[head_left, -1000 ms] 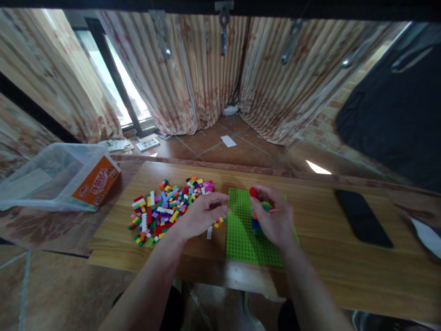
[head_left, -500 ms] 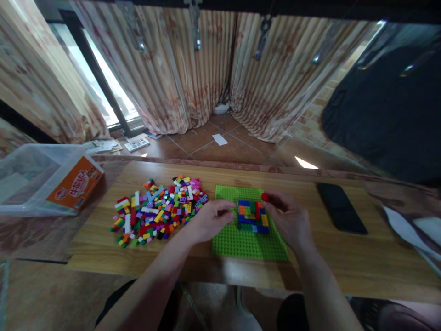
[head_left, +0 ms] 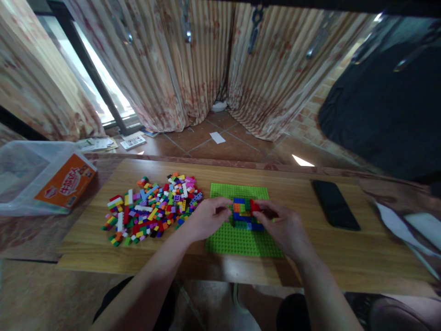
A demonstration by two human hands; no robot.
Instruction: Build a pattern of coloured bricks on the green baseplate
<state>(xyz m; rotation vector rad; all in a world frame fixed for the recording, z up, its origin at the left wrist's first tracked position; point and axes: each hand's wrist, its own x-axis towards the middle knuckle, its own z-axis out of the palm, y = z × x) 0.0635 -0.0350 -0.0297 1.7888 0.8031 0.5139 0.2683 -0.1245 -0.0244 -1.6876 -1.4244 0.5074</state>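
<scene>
A bright green studded baseplate point(head_left: 243, 243) lies on the wooden table. On it stands a low build of toy bricks point(head_left: 239, 225), blue, orange, green and yellow, with a gap in its middle. My right hand point(head_left: 284, 225) pinches a small red brick point(head_left: 254, 206) at the right side of the build; its fingers hide part of that side. Close to the build's left edge is my left hand point(head_left: 208, 218), thumb and index finger curved with a gap between them and nothing visible in it.
A heap of loose mixed bricks point(head_left: 151, 211) spreads over the left of the wooden table point(head_left: 138, 262). Beyond its left end stands a clear plastic bin point(head_left: 31, 179) with an orange label. A black phone point(head_left: 335, 204) and white paper point(head_left: 399, 225) lie to the right.
My right hand has brought the red brick down and left, from above the build's back right corner onto its right side. My left hand stays beside the build. The view has shifted slightly.
</scene>
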